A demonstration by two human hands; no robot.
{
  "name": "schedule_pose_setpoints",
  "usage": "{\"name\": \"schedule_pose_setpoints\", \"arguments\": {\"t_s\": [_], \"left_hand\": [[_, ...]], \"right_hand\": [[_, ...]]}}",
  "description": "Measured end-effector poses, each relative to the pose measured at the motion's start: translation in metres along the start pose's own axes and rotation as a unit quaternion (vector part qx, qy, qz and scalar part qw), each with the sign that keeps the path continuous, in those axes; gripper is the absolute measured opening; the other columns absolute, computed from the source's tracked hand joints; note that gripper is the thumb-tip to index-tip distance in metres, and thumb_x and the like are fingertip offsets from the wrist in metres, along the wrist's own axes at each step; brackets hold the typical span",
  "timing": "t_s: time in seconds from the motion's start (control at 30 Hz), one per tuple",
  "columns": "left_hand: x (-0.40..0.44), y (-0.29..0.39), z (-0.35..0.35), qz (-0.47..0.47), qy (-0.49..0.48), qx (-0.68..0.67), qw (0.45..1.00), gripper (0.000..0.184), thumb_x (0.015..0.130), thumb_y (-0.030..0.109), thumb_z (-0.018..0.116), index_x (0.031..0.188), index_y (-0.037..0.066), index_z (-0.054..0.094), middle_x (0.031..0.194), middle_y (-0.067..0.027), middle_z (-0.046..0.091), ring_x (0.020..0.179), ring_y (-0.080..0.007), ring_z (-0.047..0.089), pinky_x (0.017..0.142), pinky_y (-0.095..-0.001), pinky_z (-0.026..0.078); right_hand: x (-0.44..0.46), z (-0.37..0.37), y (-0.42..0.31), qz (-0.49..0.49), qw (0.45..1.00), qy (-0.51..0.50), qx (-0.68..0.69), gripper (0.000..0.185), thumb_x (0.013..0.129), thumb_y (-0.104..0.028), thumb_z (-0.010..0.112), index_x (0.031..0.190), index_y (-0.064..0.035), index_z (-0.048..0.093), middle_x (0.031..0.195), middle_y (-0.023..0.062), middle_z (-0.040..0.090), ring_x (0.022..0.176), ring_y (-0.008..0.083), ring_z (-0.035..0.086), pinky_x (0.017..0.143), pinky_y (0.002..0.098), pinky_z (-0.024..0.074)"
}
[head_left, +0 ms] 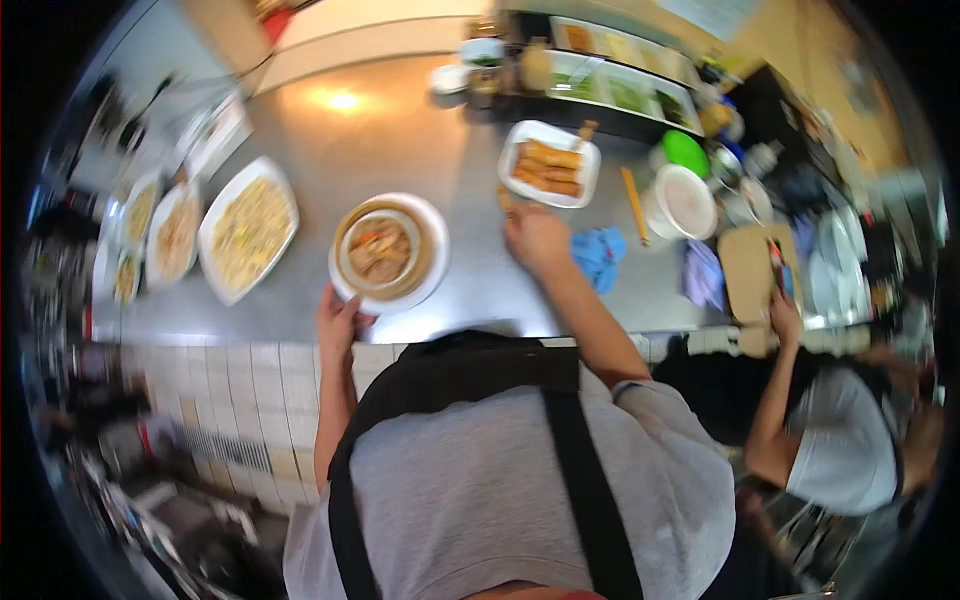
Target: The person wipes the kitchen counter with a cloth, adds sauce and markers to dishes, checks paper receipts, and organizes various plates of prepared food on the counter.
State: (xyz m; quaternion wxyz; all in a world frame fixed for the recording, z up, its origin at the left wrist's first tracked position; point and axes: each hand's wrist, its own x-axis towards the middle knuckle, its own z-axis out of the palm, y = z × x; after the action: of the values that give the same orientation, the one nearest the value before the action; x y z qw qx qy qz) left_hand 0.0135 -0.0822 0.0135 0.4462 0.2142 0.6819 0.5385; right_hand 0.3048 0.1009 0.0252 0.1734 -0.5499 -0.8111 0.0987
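Note:
At the lower edge of a white plate (436, 225), my left hand (343, 312) has its fingers around the rim. On that plate stands a round steamer (422, 262) with a bowl of food (380, 250) inside. My right hand (537, 236) is closed on the steel counter, just below a white dish (592, 178) of golden rolls (548, 167). A small tan piece shows at its fingertips, too blurred to name. A crumpled blue cloth (599, 258) lies right beside this hand.
Oval dishes of rice (250, 232) and other food (177, 236) stand at the left. Behind are trays of greens (628, 95). At the right are a white tub (682, 203), a cutting board (752, 272) and a co-worker's hand (786, 318).

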Motion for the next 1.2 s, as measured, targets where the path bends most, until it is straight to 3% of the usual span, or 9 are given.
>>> {"name": "schedule_pose_setpoints", "arguments": {"t_s": [0.17,0.37,0.57,0.73,0.83,0.97,1.0,1.07,1.2], "left_hand": [[0.009,-0.014,-0.012,-0.005,-0.015,-0.016,1.000,0.057,0.085,0.004,0.060,0.136,0.003,0.033,0.075,-0.0089,0.062,0.058,-0.0181,0.064,0.050,-0.0259,0.054],[0.004,-0.007,-0.010,-0.012,-0.007,0.002,1.000,0.056,0.086,0.004,0.059,0.136,0.003,0.034,0.077,-0.0084,0.062,0.061,-0.0170,0.064,0.050,-0.0246,0.053],[0.000,-0.006,-0.005,-0.001,-0.020,0.033,0.999,0.048,0.089,0.009,0.055,0.133,0.004,0.039,0.074,-0.0070,0.062,0.059,-0.0162,0.063,0.051,-0.0244,0.052],[-0.021,0.001,-0.037,0.002,0.039,0.123,0.992,0.024,0.090,0.017,0.054,0.105,0.000,0.058,0.064,-0.0069,0.060,0.049,-0.0151,0.060,0.043,-0.0242,0.048],[-0.043,-0.018,-0.077,-0.040,0.065,0.178,0.981,0.022,0.089,0.020,0.052,0.084,0.001,0.062,0.056,-0.0063,0.057,0.043,-0.0148,0.057,0.038,-0.0239,0.044],[-0.058,-0.072,-0.100,0.010,0.093,0.393,0.915,0.022,0.083,0.019,0.056,0.090,0.000,0.065,0.062,-0.0106,0.062,0.057,-0.0218,0.063,0.054,-0.0328,0.051],[-0.060,-0.080,-0.098,0.071,0.097,0.425,0.897,0.023,0.083,0.019,0.057,0.095,0.001,0.065,0.067,-0.0110,0.063,0.062,-0.0229,0.064,0.059,-0.0337,0.052],[-0.060,-0.084,-0.087,0.189,0.100,0.489,0.846,0.027,0.082,0.018,0.059,0.104,0.003,0.064,0.076,-0.0117,0.066,0.072,-0.0250,0.065,0.069,-0.0354,0.052],[-0.054,-0.058,-0.063,0.100,-0.050,0.447,0.887,0.030,0.081,0.018,0.062,0.107,0.002,0.063,0.084,-0.0128,0.068,0.072,-0.0245,0.065,0.069,-0.0342,0.051]], "right_hand": [[0.007,0.037,0.011,-0.089,0.994,0.067,0.013,0.024,0.080,-0.014,0.055,0.103,-0.0113,0.062,0.085,0.0153,0.062,0.077,0.0338,0.063,0.068,0.0456,0.0511],[-0.036,-0.073,0.035,-0.026,0.993,-0.087,0.077,0.031,0.078,-0.009,0.055,0.108,-0.0154,0.062,0.095,0.0183,0.060,0.080,0.0332,0.063,0.072,0.0439,0.0516],[-0.072,-0.134,0.113,-0.003,0.981,0.153,0.118,0.025,0.083,-0.015,0.059,0.107,-0.0083,0.062,0.097,0.0135,0.063,0.081,0.0328,0.062,0.072,0.0404,0.0498],[-0.154,-0.142,0.165,0.195,0.914,-0.255,0.246,0.042,0.092,-0.036,0.050,0.068,-0.0019,0.059,0.062,0.0101,0.057,0.055,0.0180,0.053,0.054,0.0353,0.0410],[-0.241,-0.076,0.247,0.289,0.734,-0.445,0.423,0.024,0.076,-0.012,0.057,0.096,-0.0016,0.065,0.082,0.0086,0.065,0.057,0.0180,0.061,0.052,0.0264,0.0510],[-0.272,-0.013,0.323,0.524,0.711,0.147,0.445,0.030,0.090,-0.013,0.045,0.119,-0.0043,0.050,0.088,0.0095,0.060,0.064,0.0185,0.060,0.047,0.0319,0.0480],[-0.264,-0.012,0.333,0.493,0.650,0.288,0.501,0.032,0.091,-0.017,0.046,0.120,-0.0034,0.050,0.093,0.0107,0.061,0.082,0.0208,0.060,0.065,0.0372,0.0516],[-0.247,0.011,0.371,0.419,0.611,0.400,0.540,0.034,0.090,-0.019,0.048,0.119,-0.0024,0.052,0.098,0.0113,0.062,0.091,0.0221,0.059,0.075,0.0390,0.0499],[-0.237,0.041,0.356,0.398,0.491,0.437,0.641,0.035,0.085,-0.030,0.052,0.107,-0.0035,0.060,0.109,0.0105,0.062,0.101,0.0271,0.058,0.086,0.0456,0.0480]]}}
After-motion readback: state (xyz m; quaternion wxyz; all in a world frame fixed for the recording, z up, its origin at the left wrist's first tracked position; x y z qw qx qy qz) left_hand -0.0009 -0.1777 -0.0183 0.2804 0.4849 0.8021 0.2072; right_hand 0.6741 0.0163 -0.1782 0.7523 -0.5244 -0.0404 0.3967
